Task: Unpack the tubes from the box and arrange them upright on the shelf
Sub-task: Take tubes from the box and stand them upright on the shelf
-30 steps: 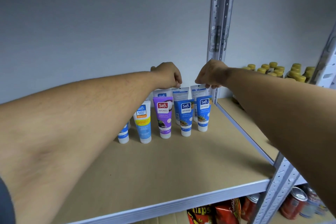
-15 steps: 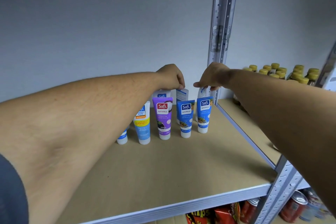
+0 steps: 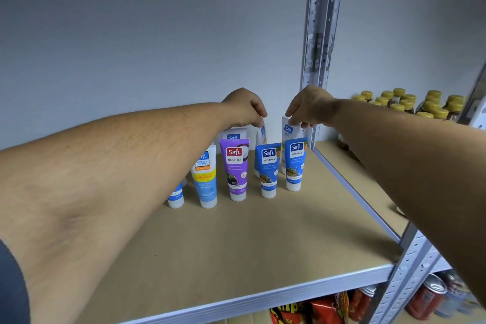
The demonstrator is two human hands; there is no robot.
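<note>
Five tubes in the front row, caps down on the shelf (image 3: 236, 244): small blue-white tube (image 3: 175, 196) half hidden by the forearm, Vitamin C tube (image 3: 206, 179), purple tube (image 3: 236, 169), two blue Naturals tubes (image 3: 268, 169) (image 3: 295, 163). Three more behind. Left hand (image 3: 243, 108) pinches the top of the turned back tube (image 3: 262, 132); right hand (image 3: 306, 106) pinches the top of the white back tube (image 3: 288, 130). Soft glossy plastic, flat crimped tops. Tan board shelf, grey metal frame, pale wall. Yellow-capped bottles (image 3: 410, 104) on the next bay, cans (image 3: 426, 297) below.
</note>
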